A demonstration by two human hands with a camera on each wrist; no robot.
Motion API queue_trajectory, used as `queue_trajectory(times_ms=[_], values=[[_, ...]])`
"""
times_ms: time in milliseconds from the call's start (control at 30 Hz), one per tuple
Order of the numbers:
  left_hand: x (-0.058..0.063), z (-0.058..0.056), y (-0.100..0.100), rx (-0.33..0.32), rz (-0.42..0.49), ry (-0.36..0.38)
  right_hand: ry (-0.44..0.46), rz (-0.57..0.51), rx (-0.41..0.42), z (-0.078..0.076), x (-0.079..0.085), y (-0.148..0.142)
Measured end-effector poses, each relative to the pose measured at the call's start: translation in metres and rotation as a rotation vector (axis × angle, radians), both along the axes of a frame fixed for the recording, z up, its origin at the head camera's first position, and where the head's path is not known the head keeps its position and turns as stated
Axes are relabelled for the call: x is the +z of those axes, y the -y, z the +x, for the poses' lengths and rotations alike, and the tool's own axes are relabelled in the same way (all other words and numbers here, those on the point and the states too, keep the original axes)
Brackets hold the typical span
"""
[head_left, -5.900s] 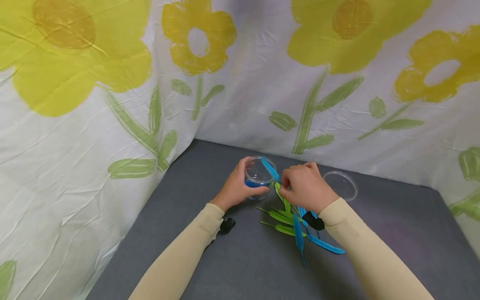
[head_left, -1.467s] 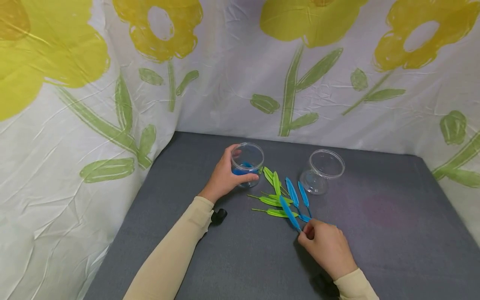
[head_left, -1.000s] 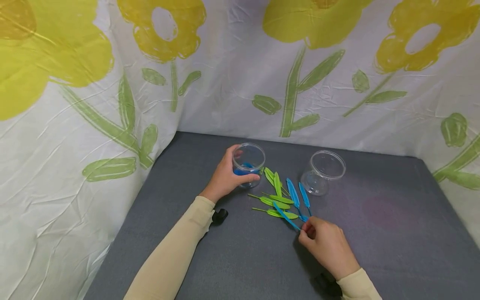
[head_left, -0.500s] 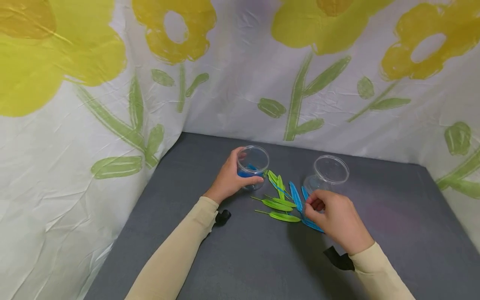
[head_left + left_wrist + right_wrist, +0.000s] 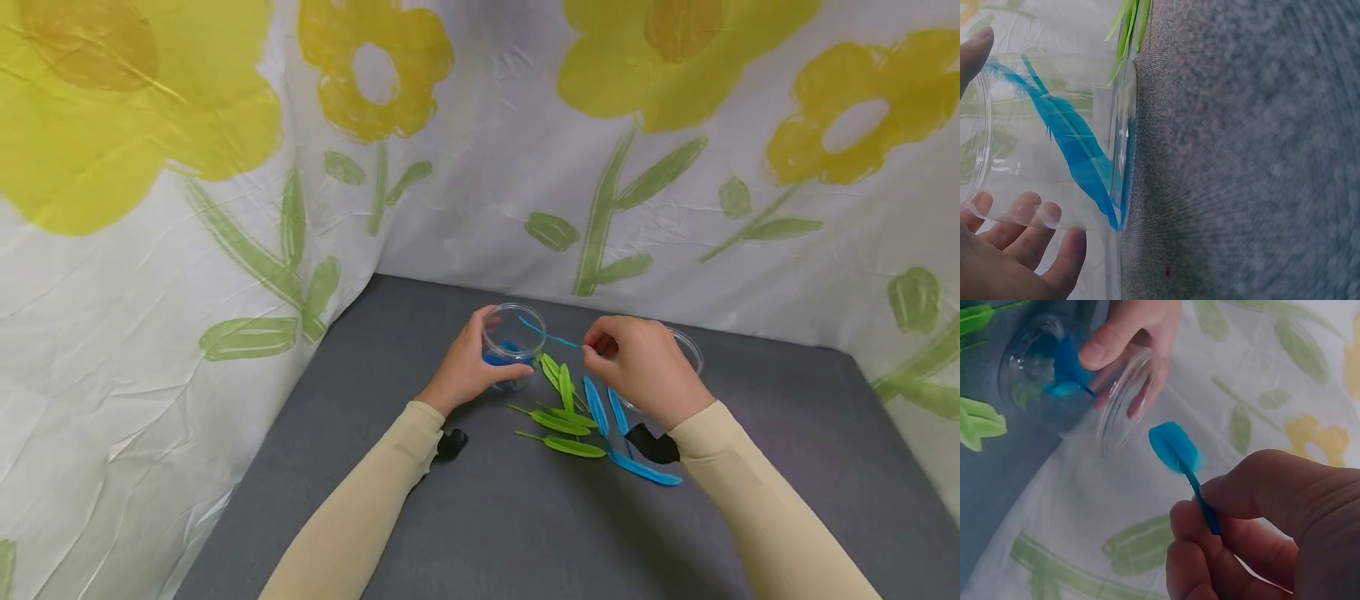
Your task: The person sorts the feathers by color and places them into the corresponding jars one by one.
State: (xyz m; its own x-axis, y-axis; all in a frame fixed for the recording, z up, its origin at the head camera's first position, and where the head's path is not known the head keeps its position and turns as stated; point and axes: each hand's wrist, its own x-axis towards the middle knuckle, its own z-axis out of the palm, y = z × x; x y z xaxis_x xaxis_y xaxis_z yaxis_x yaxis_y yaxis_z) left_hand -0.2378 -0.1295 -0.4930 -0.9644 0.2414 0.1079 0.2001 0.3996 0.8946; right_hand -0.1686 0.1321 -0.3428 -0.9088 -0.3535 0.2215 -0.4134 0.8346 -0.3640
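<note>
My left hand (image 5: 468, 362) grips a clear plastic jar (image 5: 514, 337) round its side, the thumb across the front. Inside the jar lies a blue feather (image 5: 1075, 140), slanting down to the base in the left wrist view. My right hand (image 5: 641, 362) pinches another blue feather (image 5: 564, 341) by its quill, between thumb and fingers. That feather points left, and its tip overlaps the jar's mouth in the head view. The right wrist view shows the held feather (image 5: 1174, 447) beside the jar's rim (image 5: 1125, 403), vane turned toward the jar.
Several green feathers (image 5: 573, 448) lie on the grey table (image 5: 465, 517) right of the jar. Loose blue feathers (image 5: 645, 471) lie just right of them, under my right wrist. Behind my right hand stands a second clear jar (image 5: 693, 350), mostly hidden. A flower-patterned curtain (image 5: 480, 208) borders the table.
My right hand has picked a blue feather up from the pile and carried it up and left to the jar's mouth. My left hand has kept its grip on the jar.
</note>
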Motion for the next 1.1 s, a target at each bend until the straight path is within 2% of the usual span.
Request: queue_trajectory(times_ms=[200,400,700,867,1100], values=[[-0.002,0.0,-0.002,-0.011,0.004,0.006,0.028,0.046,0.069,-0.023,-0.007,0.02],[-0.001,0.002,-0.002,-0.028,0.027,0.025,0.044,0.07,0.133,-0.037,-0.013,0.033],[-0.002,0.002,0.0,-0.01,0.042,0.024,0.074,0.111,0.166,-0.055,-0.017,0.051],[-0.005,0.001,-0.002,-0.011,0.047,0.031,0.06,0.113,0.166,-0.059,-0.023,0.055],[-0.004,-0.002,0.002,-0.023,0.056,0.021,0.032,0.021,0.115,-0.051,-0.021,0.046]])
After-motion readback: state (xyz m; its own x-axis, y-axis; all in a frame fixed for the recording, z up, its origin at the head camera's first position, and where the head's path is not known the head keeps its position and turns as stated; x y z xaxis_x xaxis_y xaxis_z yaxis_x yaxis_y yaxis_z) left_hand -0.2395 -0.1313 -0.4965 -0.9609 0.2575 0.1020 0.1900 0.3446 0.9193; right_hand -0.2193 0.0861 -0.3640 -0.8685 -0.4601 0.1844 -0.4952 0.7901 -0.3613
